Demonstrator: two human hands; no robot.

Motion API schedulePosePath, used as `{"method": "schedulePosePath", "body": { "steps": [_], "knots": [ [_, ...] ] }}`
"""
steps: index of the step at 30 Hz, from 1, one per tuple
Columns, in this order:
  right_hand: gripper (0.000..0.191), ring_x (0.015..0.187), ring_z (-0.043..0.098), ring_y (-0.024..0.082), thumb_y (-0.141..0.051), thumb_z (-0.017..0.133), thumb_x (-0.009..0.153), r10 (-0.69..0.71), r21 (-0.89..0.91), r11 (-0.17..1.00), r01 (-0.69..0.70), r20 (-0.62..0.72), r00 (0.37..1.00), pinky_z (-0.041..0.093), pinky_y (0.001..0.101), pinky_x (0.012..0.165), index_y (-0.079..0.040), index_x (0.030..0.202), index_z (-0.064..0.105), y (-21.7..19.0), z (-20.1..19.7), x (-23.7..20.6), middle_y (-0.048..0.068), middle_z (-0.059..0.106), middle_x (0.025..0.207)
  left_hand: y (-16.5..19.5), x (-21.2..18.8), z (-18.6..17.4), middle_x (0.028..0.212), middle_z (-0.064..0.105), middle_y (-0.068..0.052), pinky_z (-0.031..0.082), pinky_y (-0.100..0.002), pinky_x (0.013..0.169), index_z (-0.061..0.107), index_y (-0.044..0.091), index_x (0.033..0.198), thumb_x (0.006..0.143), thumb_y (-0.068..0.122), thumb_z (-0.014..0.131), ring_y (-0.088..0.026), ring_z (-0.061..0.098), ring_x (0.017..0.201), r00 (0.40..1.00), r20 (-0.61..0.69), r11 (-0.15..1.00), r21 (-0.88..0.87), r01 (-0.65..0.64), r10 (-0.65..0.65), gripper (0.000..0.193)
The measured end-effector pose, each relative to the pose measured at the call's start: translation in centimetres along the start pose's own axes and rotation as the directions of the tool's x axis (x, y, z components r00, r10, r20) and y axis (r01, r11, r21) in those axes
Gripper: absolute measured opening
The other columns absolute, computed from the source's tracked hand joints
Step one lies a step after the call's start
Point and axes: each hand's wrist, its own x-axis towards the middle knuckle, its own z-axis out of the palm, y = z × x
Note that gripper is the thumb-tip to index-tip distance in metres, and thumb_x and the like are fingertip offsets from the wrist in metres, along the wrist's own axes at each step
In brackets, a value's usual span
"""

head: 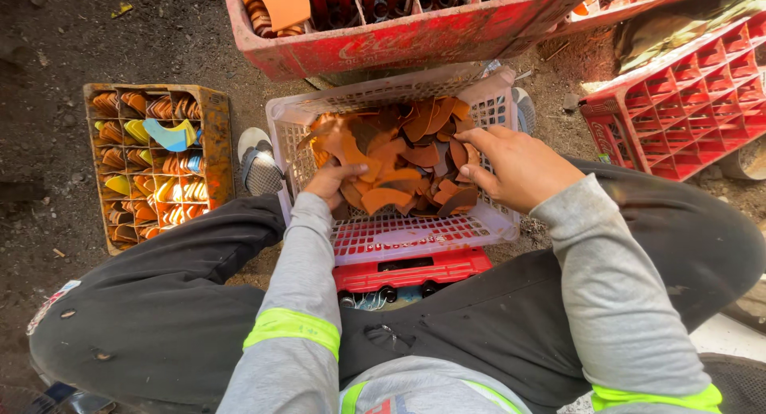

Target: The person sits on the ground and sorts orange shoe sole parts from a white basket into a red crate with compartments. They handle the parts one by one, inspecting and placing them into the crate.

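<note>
1. Sorting, that's what I read here: both hands are down in the pale pink basket (495,103) between the knees, working through a heap of orange and brown curved pieces (399,163).
2. Left hand (333,183) sits at the seven o'clock edge of the heap, fingers closed on one orange piece (351,155), thumb on top of it.
3. Right hand (519,168) is over at three o'clock, fingers curled together into the pile and touching the dark pieces there; I can't tell whether it has one properly pinched.
4. The heap fills the middle of the basket, directly under and between both hands, so nothing needs a reach.
5. At nine o'clock, well apart on the dirt floor, a yellowed divided crate (215,143) has pieces stacked upright in its cells, with a blue one lying across the top.
6. At twelve o'clock a red crate (415,43) also holds stacked pieces.
7. My call: the next move needs a clean lift of one piece free of its neighbours, without dragging others along.
</note>
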Motion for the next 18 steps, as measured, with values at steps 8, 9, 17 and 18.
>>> {"method": "schedulePosePath", "body": {
  "steps": [8, 9, 17, 18],
  "knots": [
    [0.050, 0.103, 0.065, 0.043, -0.038, 0.064, 0.095, 0.131, -0.039, 0.991, -0.128, 0.079, 0.988, 0.053, 0.0508, 0.088, -0.006, 0.132, 0.058, 0.7, 1.1, 1.0, 0.024, 0.067, 0.111, 5.9, -0.5, 0.7, 0.121, 0.070, -0.014, 0.059, -0.050, 0.085, 0.050, 0.005, 0.137, 0.097, 0.032, 0.062, -0.036, 0.074, 0.102, 0.973, -0.202, 0.993, 0.015, 0.117, -0.112, 0.050],
    [0.050, 0.102, 0.065, 0.044, -0.039, 0.064, 0.095, 0.149, -0.049, 0.988, -0.146, 0.085, 0.985, 0.053, 0.0509, 0.087, -0.006, 0.132, 0.058, 0.7, 1.1, 1.1, 0.024, 0.066, 0.110, 6.1, -0.4, 0.8, 0.121, 0.069, -0.012, 0.060, -0.050, 0.083, 0.050, 0.007, 0.138, 0.097, 0.032, 0.062, -0.033, 0.073, 0.102, 0.975, -0.193, 0.990, 0.073, 0.123, -0.107, 0.049],
    [0.050, 0.103, 0.065, 0.045, -0.037, 0.064, 0.096, 0.133, -0.061, 0.990, -0.128, 0.098, 0.986, 0.052, 0.0522, 0.087, -0.005, 0.134, 0.056, 0.2, 1.1, 1.4, 0.025, 0.066, 0.110, 1.5, 2.7, 0.1, 0.114, 0.073, -0.025, 0.057, -0.042, 0.092, 0.073, -0.001, 0.113, 0.083, 0.027, 0.073, -0.036, 0.071, 0.106, 0.898, -0.332, 0.403, 0.893, 0.200, 0.289, 0.041],
    [0.050, 0.102, 0.065, 0.045, -0.037, 0.063, 0.096, 0.142, -0.053, 0.989, -0.137, 0.106, 0.984, 0.052, 0.0520, 0.088, -0.005, 0.134, 0.055, 0.1, 1.1, 1.3, 0.025, 0.066, 0.110, 0.1, 2.9, 0.5, 0.113, 0.073, -0.027, 0.056, -0.041, 0.094, 0.076, -0.002, 0.108, 0.082, 0.028, 0.075, -0.037, 0.071, 0.107, 0.906, -0.327, 0.275, 0.927, 0.254, 0.267, 0.040]
  ]
}}
